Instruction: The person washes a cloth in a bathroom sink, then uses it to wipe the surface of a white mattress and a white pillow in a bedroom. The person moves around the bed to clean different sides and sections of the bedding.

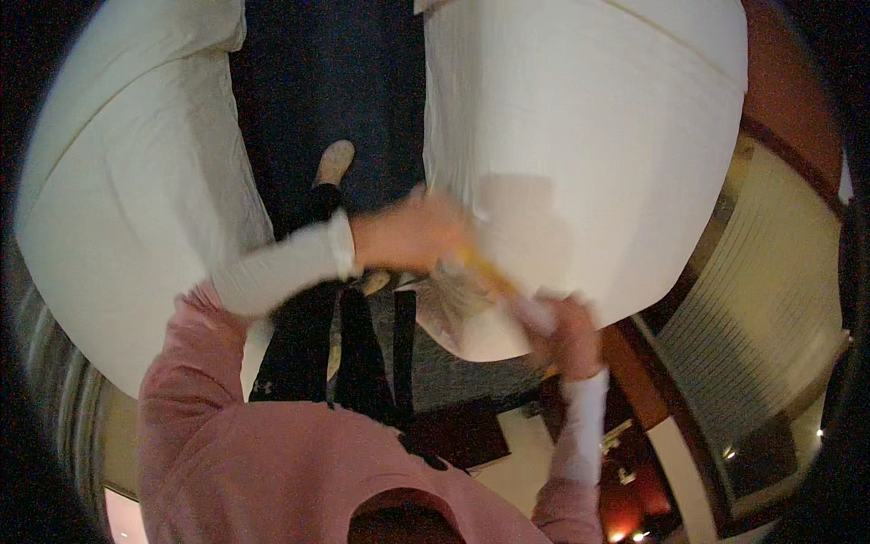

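My left hand (414,234) reaches across in front of me, blurred by motion. Its fingers meet one end of a slim yellow object (495,273). At the object's other, paler end, my right hand (576,333) is closed around it. Blur hides what kind of object it is. Both hands are near the front corner of a white-covered bed (598,136) on the right, where the fabric hangs in folds (448,306). A shadow falls on its cover beside my hands.
Another white-covered bed (129,190) stands on the left. Dark carpet (326,75) runs between the two, with a shoe (335,162) on it. Farther right are a pale ribbed panel (754,292), a wooden edge (635,377) and small lights (639,536).
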A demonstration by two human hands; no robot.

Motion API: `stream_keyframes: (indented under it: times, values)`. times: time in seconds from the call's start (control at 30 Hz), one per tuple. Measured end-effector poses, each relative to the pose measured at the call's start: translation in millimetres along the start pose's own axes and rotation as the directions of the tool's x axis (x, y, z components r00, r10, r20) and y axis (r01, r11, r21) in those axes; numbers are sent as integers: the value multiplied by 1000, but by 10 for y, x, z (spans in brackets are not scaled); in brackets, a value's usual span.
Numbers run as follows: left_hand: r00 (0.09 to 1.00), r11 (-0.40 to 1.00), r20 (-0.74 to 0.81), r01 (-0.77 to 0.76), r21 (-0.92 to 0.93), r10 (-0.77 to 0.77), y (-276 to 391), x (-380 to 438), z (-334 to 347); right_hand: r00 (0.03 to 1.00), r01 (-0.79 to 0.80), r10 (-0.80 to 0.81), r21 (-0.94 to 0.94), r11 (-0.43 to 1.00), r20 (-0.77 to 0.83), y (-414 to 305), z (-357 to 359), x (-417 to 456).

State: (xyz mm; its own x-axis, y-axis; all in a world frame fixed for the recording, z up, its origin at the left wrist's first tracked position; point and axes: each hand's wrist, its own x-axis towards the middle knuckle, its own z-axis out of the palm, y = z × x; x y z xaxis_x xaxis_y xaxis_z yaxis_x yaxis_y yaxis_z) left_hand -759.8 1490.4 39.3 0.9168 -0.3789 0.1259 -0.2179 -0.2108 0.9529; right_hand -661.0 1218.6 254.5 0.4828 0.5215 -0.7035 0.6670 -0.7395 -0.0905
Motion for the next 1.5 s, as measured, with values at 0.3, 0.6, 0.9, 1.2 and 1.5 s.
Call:
stream_keyframes:
  times: [0.3, 0.6, 0.9, 1.2, 1.5]
  values:
    - [809, 744, -582, 339, 576, 82, -1403, 1048, -1729, 899, -119, -50, -351, 929, -436, -265, -796, 3269]
    - [823, 805, 427, 517, -290, -375, -182, -1996, 1051, 946, -310, 321, 176, 934, -41, -1996, 2069, -121]
    - [730, 997, 682, 79, -18, -46, 326, -1243, -2187, 880, -297, 420, 433, 851, -223, -2686, 459, 506]
    - [985, 670, -11, -107, 735, 170, -814, 778, -4269, 546, -177, 201, 122, 977, -814, -1533, -1324, 3538]
    - [987, 988, 64, 142, 54, -145, -943, -1684, -1671, 555, -314, 550, 455, 833, -624, -3441, 1540, 1578]
